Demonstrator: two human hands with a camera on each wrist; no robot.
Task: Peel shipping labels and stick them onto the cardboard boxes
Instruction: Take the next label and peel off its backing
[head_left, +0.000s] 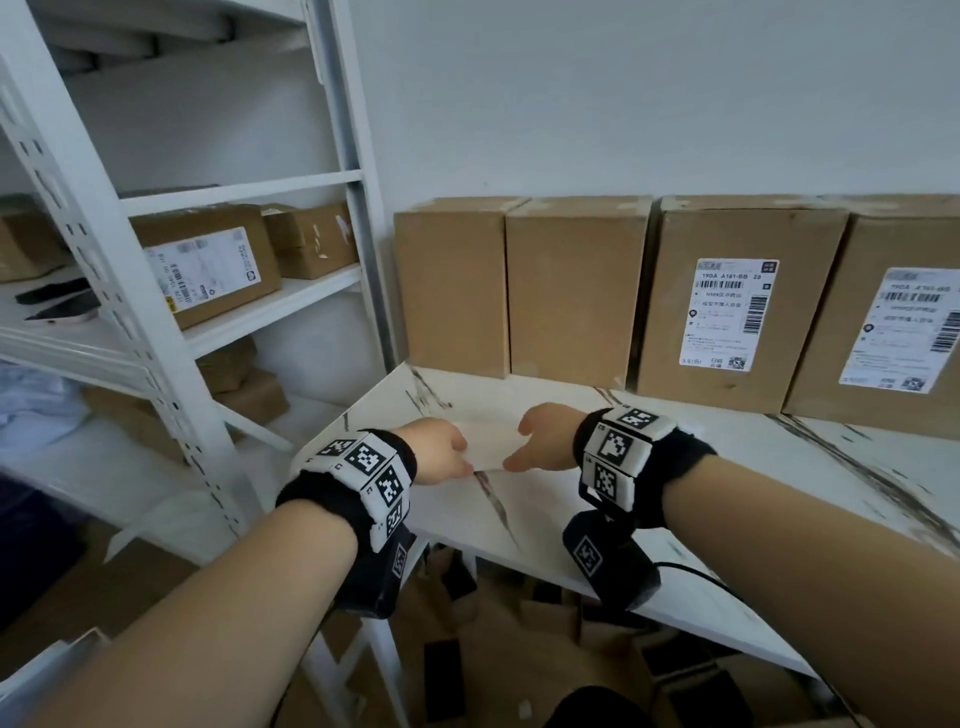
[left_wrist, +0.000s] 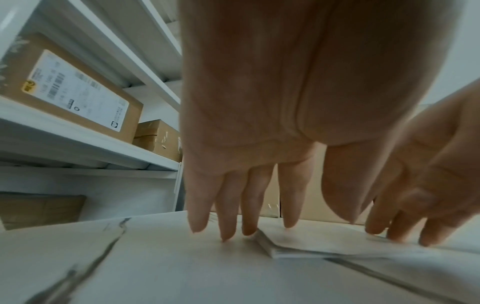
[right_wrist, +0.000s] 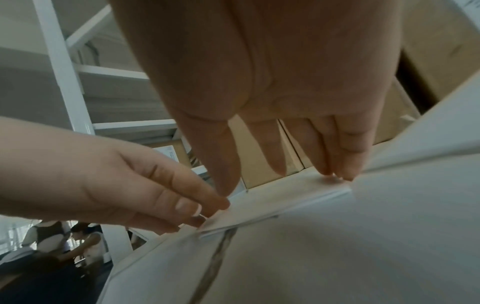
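A thin stack of white shipping labels (head_left: 491, 447) lies flat on the white marbled table (head_left: 753, 467), between my two hands. My left hand (head_left: 457, 457) has its fingers (left_wrist: 249, 205) straight, tips touching the stack's left end (left_wrist: 265, 242). My right hand (head_left: 519, 446) also reaches down with straight fingers (right_wrist: 337, 148), their tips on the stack's far right edge (right_wrist: 324, 185). Its thumb (right_wrist: 221, 164) comes down near the left hand (right_wrist: 155, 195). Along the wall stand two plain cardboard boxes (head_left: 449, 286) (head_left: 571, 291) and two boxes (head_left: 737, 306) (head_left: 893, 322) that carry labels.
A white metal shelf rack (head_left: 156, 322) stands at the left, holding a labelled box (head_left: 208, 260), a smaller box (head_left: 311, 239) and two phones (head_left: 57, 301). More cardboard lies on the floor under the table (head_left: 519, 649). A cable (head_left: 696, 571) runs by my right wrist.
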